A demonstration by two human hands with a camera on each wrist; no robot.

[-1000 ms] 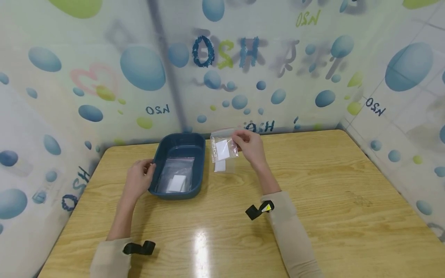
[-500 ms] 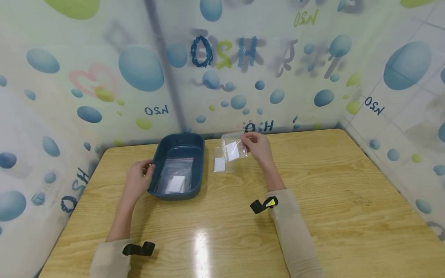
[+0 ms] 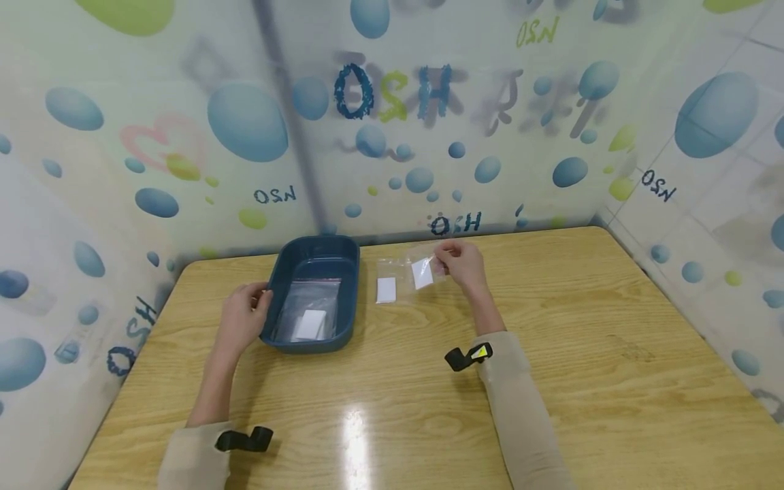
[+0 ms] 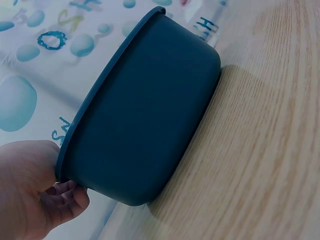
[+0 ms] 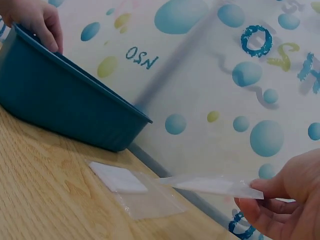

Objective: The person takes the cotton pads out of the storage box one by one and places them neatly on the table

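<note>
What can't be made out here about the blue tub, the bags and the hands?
How many bags lie in the blue tub: they overlap, head view; its walls hide them, both wrist views.
Any fine print on the held bag: too small, head view; edge-on, right wrist view.
That bag's pinched edge: covered by the right hand, head view.
Rest of the left hand: cut off by the left edge, left wrist view.
</note>
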